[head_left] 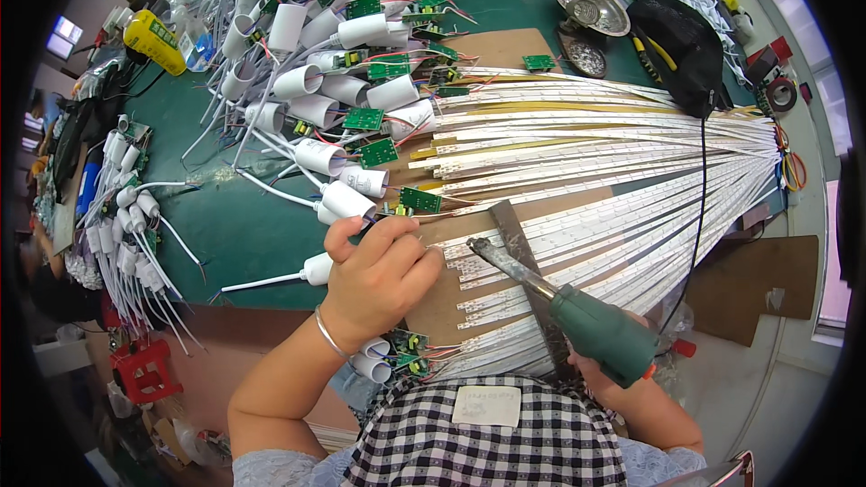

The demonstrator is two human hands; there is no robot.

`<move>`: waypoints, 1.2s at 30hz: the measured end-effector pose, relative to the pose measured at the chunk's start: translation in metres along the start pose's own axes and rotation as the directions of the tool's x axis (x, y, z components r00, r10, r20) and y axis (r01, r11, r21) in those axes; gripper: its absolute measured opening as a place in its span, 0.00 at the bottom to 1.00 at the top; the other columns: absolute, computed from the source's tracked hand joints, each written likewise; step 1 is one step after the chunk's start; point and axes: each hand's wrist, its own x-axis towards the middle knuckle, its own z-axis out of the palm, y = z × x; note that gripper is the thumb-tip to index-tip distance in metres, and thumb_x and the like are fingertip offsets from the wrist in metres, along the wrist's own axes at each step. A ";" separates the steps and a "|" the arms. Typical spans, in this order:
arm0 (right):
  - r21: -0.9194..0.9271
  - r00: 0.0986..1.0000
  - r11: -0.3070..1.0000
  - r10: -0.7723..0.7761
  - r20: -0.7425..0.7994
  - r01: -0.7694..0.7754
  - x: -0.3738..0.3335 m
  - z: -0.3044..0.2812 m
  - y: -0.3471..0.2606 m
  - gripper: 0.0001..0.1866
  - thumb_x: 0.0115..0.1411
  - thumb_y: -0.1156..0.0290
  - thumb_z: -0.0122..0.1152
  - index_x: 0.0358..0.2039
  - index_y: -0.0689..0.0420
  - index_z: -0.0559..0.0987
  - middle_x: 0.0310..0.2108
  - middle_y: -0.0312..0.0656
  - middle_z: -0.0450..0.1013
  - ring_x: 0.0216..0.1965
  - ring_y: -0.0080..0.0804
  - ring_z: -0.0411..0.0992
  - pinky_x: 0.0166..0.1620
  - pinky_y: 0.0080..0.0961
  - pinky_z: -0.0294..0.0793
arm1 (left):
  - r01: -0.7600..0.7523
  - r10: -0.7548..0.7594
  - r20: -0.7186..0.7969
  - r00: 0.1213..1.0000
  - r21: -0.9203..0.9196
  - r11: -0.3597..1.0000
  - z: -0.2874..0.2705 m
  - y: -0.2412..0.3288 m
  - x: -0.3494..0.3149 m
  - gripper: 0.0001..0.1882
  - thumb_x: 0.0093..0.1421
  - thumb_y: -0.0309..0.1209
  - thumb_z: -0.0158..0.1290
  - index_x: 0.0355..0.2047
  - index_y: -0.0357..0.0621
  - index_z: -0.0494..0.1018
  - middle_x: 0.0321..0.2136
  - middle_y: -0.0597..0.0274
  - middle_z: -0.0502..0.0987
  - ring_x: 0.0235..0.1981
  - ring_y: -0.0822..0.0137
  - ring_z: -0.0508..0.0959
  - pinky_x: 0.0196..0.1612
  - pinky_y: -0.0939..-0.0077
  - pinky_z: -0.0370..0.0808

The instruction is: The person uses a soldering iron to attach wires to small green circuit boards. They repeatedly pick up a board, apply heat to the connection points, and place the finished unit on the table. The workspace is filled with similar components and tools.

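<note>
My right hand (595, 382) is wrapped around the green handle of a soldering iron (603, 329). Its metal tip points left, over the ends of the white LED strips (613, 239). My left hand (383, 271) is closed at the strips' left ends, fingers curled down; what they pinch is hidden beneath them. A white tube with a cord (317, 269) runs in under this hand, and another white tube (346, 202) lies just beyond its fingers, near a small green circuit board (420, 199). Across the strips, under the iron, lies a dark flat bar (519, 257).
Beyond my left hand, white tubes with green boards (364, 119) are heaped. More corded white pieces (135, 216) lie at the left. A metal bowl (591, 5), a black cloth bag (677, 52) and a yellow bottle (154, 41) stand farther back. The iron's black cord (703, 189) crosses the strips.
</note>
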 end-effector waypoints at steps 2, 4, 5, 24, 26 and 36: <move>0.004 1.000 1.000 0.006 0.019 -0.006 0.000 -0.001 -0.001 0.15 0.45 0.77 0.64 0.37 0.60 0.80 0.36 0.46 0.77 0.35 0.42 0.77 0.41 0.31 0.76 | 0.000 0.000 0.000 1.000 0.007 1.000 -0.001 0.000 0.000 0.05 0.46 0.30 0.56 0.25 0.58 0.75 0.22 0.77 0.70 0.39 0.73 0.75 0.54 0.58 0.49; -0.044 0.998 0.997 -0.061 0.035 0.063 0.003 -0.004 -0.001 0.16 0.45 0.78 0.64 0.37 0.60 0.80 0.36 0.46 0.77 0.36 0.42 0.77 0.41 0.31 0.76 | -0.003 0.003 -0.001 1.000 0.002 1.000 -0.001 0.000 0.000 0.05 0.46 0.30 0.56 0.25 0.57 0.75 0.22 0.77 0.70 0.39 0.73 0.75 0.54 0.58 0.49; -0.037 0.997 0.997 -0.075 0.016 0.075 0.003 -0.004 0.000 0.16 0.45 0.78 0.64 0.37 0.60 0.80 0.36 0.46 0.77 0.35 0.43 0.77 0.41 0.31 0.76 | -0.004 0.004 -0.002 1.000 0.000 1.000 -0.001 0.000 0.000 0.05 0.45 0.30 0.57 0.25 0.57 0.75 0.22 0.77 0.70 0.39 0.72 0.75 0.54 0.58 0.49; -0.017 0.999 0.999 -0.041 -0.032 0.041 -0.004 0.002 0.004 0.16 0.46 0.75 0.64 0.39 0.60 0.79 0.38 0.47 0.76 0.38 0.45 0.75 0.42 0.35 0.74 | -0.009 0.011 0.031 0.999 -0.052 0.999 -0.003 -0.002 0.001 0.07 0.44 0.30 0.59 0.26 0.53 0.75 0.24 0.73 0.71 0.40 0.70 0.74 0.52 0.60 0.53; -0.012 1.000 1.000 -0.012 -0.011 0.012 -0.005 0.002 0.006 0.17 0.46 0.75 0.64 0.39 0.60 0.79 0.38 0.46 0.76 0.38 0.45 0.75 0.43 0.35 0.74 | -0.008 0.010 0.027 1.000 -0.057 0.998 -0.002 -0.002 0.001 0.07 0.44 0.30 0.59 0.26 0.53 0.75 0.25 0.73 0.71 0.40 0.70 0.74 0.52 0.60 0.54; -0.024 0.999 0.999 0.041 -0.011 -0.041 -0.006 0.002 0.003 0.17 0.46 0.74 0.65 0.39 0.60 0.79 0.38 0.45 0.76 0.38 0.44 0.74 0.43 0.34 0.74 | 0.029 -0.029 0.042 0.999 -0.011 1.000 -0.004 0.004 0.004 0.08 0.42 0.30 0.60 0.25 0.55 0.75 0.26 0.75 0.72 0.40 0.69 0.74 0.55 0.57 0.50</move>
